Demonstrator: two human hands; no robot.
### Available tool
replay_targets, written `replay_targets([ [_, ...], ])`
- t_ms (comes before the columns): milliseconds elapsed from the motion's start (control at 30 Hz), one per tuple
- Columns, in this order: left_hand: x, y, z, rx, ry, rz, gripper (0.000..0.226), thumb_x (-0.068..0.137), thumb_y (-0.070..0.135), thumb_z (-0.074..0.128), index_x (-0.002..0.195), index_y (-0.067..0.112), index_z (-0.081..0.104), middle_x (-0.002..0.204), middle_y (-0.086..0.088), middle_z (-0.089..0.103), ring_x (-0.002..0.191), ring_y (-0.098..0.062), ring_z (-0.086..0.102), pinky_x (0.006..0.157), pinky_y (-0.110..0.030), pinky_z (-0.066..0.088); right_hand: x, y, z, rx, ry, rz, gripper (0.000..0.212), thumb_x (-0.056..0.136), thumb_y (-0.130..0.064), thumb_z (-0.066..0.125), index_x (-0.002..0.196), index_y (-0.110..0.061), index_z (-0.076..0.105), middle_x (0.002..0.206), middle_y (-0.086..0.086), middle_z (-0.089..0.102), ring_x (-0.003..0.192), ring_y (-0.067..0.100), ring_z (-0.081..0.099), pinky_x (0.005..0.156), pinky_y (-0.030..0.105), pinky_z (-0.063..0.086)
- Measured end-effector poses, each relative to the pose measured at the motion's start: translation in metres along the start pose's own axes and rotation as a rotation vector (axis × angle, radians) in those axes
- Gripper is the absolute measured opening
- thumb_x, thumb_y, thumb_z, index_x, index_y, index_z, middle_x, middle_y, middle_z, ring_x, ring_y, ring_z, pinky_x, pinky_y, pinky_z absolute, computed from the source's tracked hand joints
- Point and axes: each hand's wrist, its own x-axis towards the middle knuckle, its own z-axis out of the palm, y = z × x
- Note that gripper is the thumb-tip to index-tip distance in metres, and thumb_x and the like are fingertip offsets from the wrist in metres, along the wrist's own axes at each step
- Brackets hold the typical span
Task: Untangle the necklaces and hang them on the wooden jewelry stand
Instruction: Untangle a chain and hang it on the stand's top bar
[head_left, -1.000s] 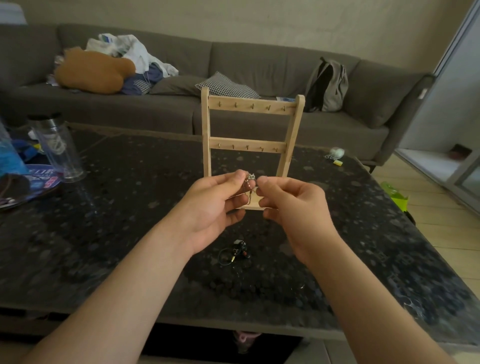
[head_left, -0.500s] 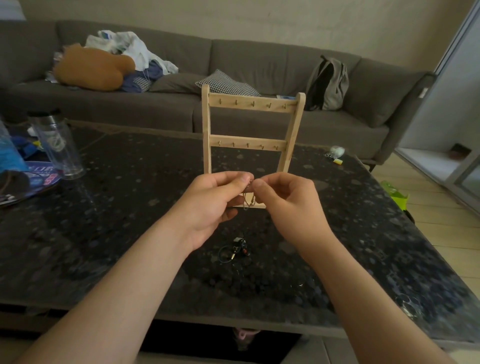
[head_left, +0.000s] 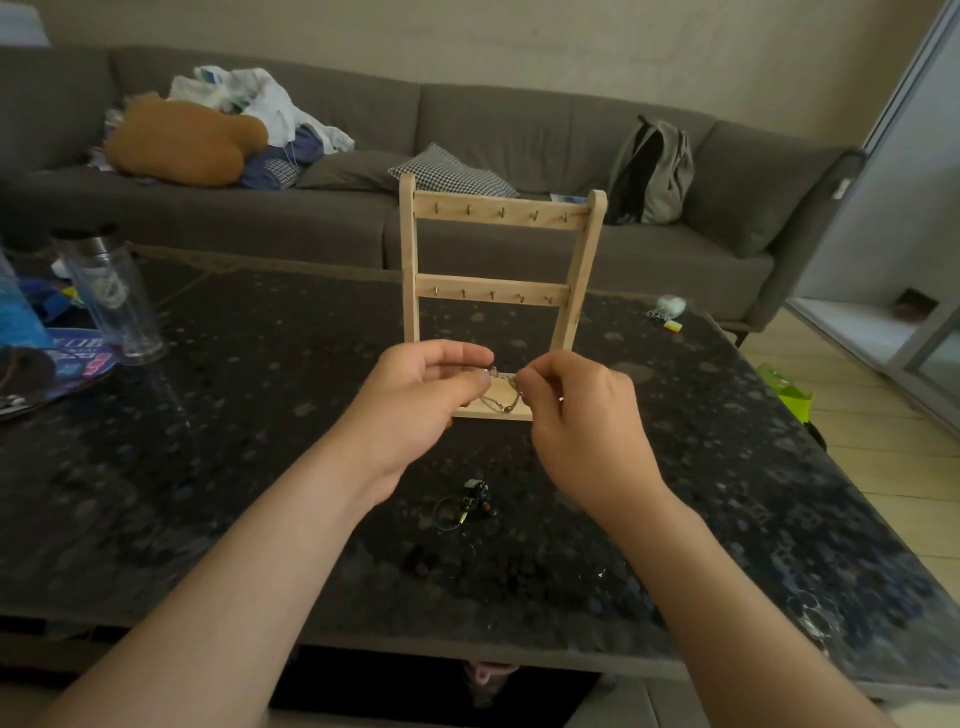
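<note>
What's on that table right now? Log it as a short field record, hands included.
left hand: pinching one end of the chain
right hand: pinching the other end
chain: thin, sagging between the hands, above the stand's base
wooden stand: upright, all hooks bare
dark tangle: lying on the table, near the wrists
clear tumbler: upright, far left

Grey sofa behind dark speckled table, pale wall.
</note>
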Motion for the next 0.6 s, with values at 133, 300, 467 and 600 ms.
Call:
replay_targets([
  [133,0.0,-0.003,0.001,0.112,0.085,0.078,0.021,0.106,0.018,0.068,0.113,0.034,0.08,0.111,0.011,0.078,0.111,-0.006,0.069,0.093,-0.025,0.052,-0.001,0.002,0.001,-0.163,0.035,-0.101,0.018,0.108,-0.025,0.061,0.098,-0.015,0.072,0.087,-0.004,0.068,0.075,0.013,0.064,0.074,0.032,0.056],
  [300,0.0,-0.005,0.002,0.326,0.146,0.099,0.022,0.11,0.016,0.058,0.112,0.031,0.074,0.111,0.014,0.066,0.102,-0.002,0.061,0.072,-0.011,0.041,0.0,-0.004,-0.003,-0.104,0.069,-0.039,0.017,0.108,-0.025,0.059,0.095,-0.018,0.068,0.081,-0.007,0.067,0.07,0.009,0.062,0.064,0.018,0.047],
  [467,0.002,-0.006,0.006,0.413,0.055,0.067,0.019,0.112,0.019,0.052,0.115,0.029,0.068,0.115,0.01,0.064,0.101,-0.004,0.059,0.073,-0.014,0.04,0.001,-0.014,-0.007,0.623,-0.134,0.375,0.026,0.112,-0.03,0.051,0.098,-0.021,0.072,0.083,-0.005,0.07,0.079,0.008,0.067,0.076,0.027,0.055],
  [600,0.0,-0.007,0.008,0.316,0.011,0.067,0.025,0.109,0.014,0.057,0.106,0.033,0.071,0.108,0.005,0.069,0.103,-0.014,0.067,0.085,-0.03,0.051,0.002,-0.015,-0.006,0.991,-0.27,0.474,0.035,0.113,-0.03,0.05,0.086,-0.023,0.071,0.08,-0.004,0.063,0.085,0.016,0.062,0.08,0.037,0.049],
])
